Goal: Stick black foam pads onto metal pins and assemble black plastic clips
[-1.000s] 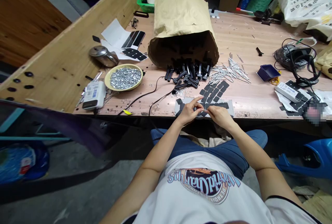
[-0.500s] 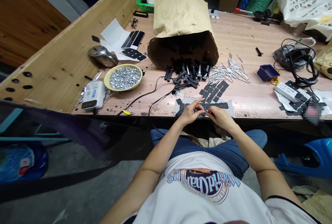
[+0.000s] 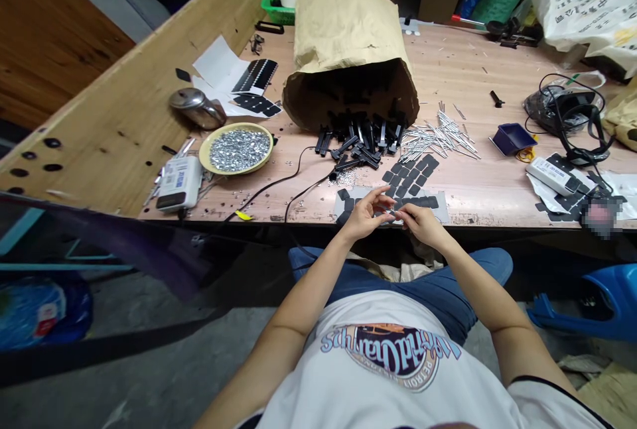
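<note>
Now uncurls the left hand (image 3: pixel 365 218) slightly, keeps the right hand (image 3: pixel 423 222) bunched close beside it over black patches (image 3: pixel 425 202) on a grey sheet (image 3: pixel 442 212), apparently mid-handling, with any pinched piece too small to tell.

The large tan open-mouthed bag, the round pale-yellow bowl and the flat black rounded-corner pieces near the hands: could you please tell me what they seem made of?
Large tan open-mouthed bag: probably matte kraft paper, given its stiff creases.
Round pale-yellow bowl: likely smooth plastic, judging by its even colour.
Flat black rounded-corner pieces: matte and thin, perhaps rubber or foam; the look leaves it open.
</note>
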`<state>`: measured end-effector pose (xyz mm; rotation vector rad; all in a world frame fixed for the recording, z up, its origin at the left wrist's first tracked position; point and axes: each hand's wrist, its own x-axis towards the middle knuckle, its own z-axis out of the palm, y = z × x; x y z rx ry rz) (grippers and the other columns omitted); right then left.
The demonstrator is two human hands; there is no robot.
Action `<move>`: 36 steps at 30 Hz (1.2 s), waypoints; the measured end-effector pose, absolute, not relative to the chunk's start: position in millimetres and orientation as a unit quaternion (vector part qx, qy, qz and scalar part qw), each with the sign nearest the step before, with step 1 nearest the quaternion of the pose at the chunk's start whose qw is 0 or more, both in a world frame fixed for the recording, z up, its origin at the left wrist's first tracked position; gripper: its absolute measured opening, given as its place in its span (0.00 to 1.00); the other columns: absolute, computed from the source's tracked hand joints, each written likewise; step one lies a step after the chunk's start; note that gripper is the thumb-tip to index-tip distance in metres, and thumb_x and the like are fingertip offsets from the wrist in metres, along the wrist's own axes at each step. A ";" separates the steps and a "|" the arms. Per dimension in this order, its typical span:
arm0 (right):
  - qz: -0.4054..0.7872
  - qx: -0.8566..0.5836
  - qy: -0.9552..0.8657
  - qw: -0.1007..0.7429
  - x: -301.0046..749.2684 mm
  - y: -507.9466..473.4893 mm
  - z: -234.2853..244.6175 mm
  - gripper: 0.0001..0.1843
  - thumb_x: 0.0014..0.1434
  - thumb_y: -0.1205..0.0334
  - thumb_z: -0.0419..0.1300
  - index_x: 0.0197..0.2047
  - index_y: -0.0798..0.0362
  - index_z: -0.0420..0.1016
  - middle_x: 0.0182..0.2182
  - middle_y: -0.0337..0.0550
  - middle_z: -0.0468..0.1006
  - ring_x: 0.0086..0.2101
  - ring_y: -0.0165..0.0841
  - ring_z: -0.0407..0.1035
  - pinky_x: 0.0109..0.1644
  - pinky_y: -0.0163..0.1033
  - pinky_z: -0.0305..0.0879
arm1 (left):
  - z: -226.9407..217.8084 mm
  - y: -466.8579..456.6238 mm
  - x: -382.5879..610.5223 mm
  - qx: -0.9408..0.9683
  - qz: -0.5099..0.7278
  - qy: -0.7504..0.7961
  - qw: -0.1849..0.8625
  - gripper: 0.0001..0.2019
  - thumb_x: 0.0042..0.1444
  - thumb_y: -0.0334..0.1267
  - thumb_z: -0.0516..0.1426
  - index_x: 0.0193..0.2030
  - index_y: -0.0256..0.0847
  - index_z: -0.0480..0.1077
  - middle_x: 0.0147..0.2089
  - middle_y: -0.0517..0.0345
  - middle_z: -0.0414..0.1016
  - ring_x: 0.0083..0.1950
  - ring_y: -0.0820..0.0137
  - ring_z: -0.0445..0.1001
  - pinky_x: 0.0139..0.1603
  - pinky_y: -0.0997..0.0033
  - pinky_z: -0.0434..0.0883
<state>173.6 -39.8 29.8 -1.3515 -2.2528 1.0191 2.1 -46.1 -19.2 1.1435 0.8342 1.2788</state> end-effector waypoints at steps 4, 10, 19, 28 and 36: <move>0.343 -0.475 -0.791 0.179 172.4 -39.3 28.8 0.14 0.63 0.57 0.50 0.30 0.53 0.70 0.21 0.37 0.73 0.23 0.28 0.67 0.32 0.33 0.62 | -21.7 -43.4 7.2 0.466 0.551 0.411 0.557 0.13 0.43 0.41 0.66 0.34 0.38 0.74 0.28 0.60 0.73 0.29 0.75 0.70 0.32 0.75 0.68; 0.403 -0.483 -0.757 0.177 172.5 -38.5 22.7 0.16 0.63 0.55 0.50 0.30 0.53 0.71 0.19 0.36 0.72 0.22 0.28 0.68 0.31 0.33 0.63 | -18.3 -44.8 12.0 0.494 0.527 0.419 0.550 0.08 0.44 0.41 0.64 0.27 0.38 0.73 0.26 0.60 0.73 0.28 0.74 0.70 0.32 0.74 0.67; 0.365 -0.418 -0.809 0.193 186.8 -50.6 16.5 0.19 0.63 0.55 0.50 0.55 0.50 0.68 0.38 0.44 0.74 0.29 0.28 0.69 0.38 0.37 0.68 | -21.5 -41.2 8.6 0.484 0.522 0.469 0.523 0.12 0.51 0.42 0.60 0.24 0.38 0.67 0.20 0.65 0.64 0.23 0.78 0.61 0.26 0.77 0.60; 0.111 -0.705 -0.685 0.145 220.9 -64.6 -14.8 0.20 0.62 0.64 0.47 0.53 0.56 0.73 0.40 0.51 0.67 0.28 0.31 0.66 0.35 0.39 0.66 | -23.7 -42.6 7.0 0.490 0.512 0.531 0.465 0.08 0.53 0.39 0.58 0.38 0.39 0.70 0.36 0.56 0.75 0.35 0.73 0.72 0.36 0.75 0.68; 0.135 -0.713 -0.677 0.121 198.7 -70.2 -20.2 0.19 0.62 0.64 0.48 0.52 0.53 0.73 0.40 0.48 0.65 0.27 0.29 0.66 0.37 0.37 0.65 | -22.5 -41.1 -2.6 0.461 0.557 0.555 0.411 0.11 0.54 0.45 0.56 0.34 0.39 0.71 0.31 0.57 0.75 0.31 0.73 0.72 0.35 0.74 0.69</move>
